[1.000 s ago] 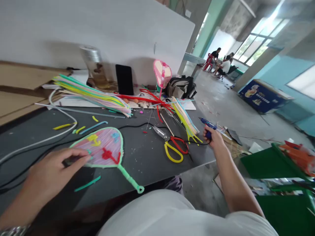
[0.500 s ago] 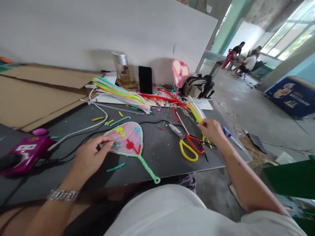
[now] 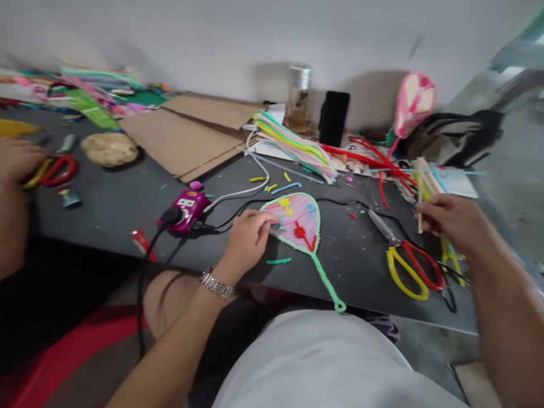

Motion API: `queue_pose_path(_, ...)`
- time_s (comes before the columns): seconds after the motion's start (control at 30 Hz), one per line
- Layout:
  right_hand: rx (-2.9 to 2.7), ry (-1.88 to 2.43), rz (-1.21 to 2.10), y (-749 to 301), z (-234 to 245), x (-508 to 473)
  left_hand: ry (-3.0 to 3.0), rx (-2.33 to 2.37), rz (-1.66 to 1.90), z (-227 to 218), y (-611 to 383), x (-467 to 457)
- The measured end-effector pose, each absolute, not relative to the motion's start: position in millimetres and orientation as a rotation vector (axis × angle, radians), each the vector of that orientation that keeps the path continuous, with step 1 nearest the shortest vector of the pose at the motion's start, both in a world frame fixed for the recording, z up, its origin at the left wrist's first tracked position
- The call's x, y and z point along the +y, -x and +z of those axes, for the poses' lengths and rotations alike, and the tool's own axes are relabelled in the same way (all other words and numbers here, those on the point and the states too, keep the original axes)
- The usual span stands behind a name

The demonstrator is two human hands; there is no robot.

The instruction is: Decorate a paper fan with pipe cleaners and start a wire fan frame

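The pipe-cleaner fan [image 3: 293, 222] is laid flat on the dark surface [image 3: 352, 266], directly in front of the left hand [image 3: 249, 237]. Its green handle is angled down and to the right, ending just short of the surface's front edge. The fingertips [image 3: 272, 222] of the left hand are curled against the fan's left rim; whether a small piece is pinched there cannot be told, as it is hidden by the fingers. The right hand [image 3: 453, 221] is held above the surface, well to the right of the fan, with a thin pale stick [image 3: 420, 212] pinched upright between thumb and fingers. Yellow-and-red-handled scissors [image 3: 408, 273] are placed just below that hand. Bare surface is left between fan and scissors, crossed by a black cable [image 3: 340, 203]. A magenta plug-in unit [image 3: 187, 211] is placed left of the left hand. A co-worker's hand [image 3: 15, 161] is cut off by the far left edge, beside red-handled scissors [image 3: 53, 171].
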State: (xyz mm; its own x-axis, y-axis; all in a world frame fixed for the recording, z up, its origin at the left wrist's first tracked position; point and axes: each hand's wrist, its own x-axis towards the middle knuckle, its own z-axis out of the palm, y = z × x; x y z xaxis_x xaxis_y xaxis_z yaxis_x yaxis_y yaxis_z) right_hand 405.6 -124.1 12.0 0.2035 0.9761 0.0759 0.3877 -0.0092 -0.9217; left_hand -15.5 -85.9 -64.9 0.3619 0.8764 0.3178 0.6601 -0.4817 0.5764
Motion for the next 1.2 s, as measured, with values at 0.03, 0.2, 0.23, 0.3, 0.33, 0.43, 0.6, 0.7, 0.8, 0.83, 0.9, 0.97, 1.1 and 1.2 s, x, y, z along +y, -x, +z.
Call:
queue_pose_path(0.03,-1.230,1.555,0.853,-394,13,-124,-2.275,1.349,0.865,-65,15,-86)
queue_pose_path(0.2,-1.154,1.423,1.094,-282,6,-119,-2.223,1.347,0.890,-65,15,-90)
queue_pose_path(0.23,-1.207,1.379,1.103,-259,2,-115,-2.216,1.341,0.891,-65,16,-90)
queue_pose_path(0.3,-1.314,1.277,1.070,-221,-7,-105,-2.213,1.324,0.889,-65,16,-90)
queue_pose_path(0.33,-1.385,1.243,1.033,-207,-11,-100,-2.218,1.319,0.886,-66,16,-90)
queue_pose_path(0.43,-1.598,1.206,0.881,-185,-22,-90,-2.249,1.335,0.868,-66,16,-91)
queue_pose_path(0.6,-1.781,1.212,0.766,-178,-29,-84,-2.280,1.383,0.833,-66,15,-93)
queue_pose_path(0.7,-1.815,1.216,0.749,-177,-31,-82,-2.286,1.386,0.828,-66,15,-94)
queue_pose_path(0.8,-1.850,1.192,0.747,-176,-33,-80,-2.289,1.378,0.825,-65,15,-94)
queue_pose_path(0.83,-1.866,1.185,0.746,-176,-34,-80,-2.288,1.376,0.826,-65,15,-94)
queue_pose_path(0.9,-1.899,1.172,0.737,-177,-34,-80,-2.283,1.375,0.826,-65,15,-94)
queue_pose_path(0.97,-1.930,1.162,0.725,-178,-35,-81,-2.281,1.373,0.835,-66,15,-94)
queue_pose_path(1.1,-1.970,1.155,0.690,-179,-36,-83,-2.292,1.374,0.846,-68,15,-93)
queue_pose_path(1.2,-2.001,1.157,0.688,-179,-38,-84,-2.296,1.379,0.855,-69,15,-93)
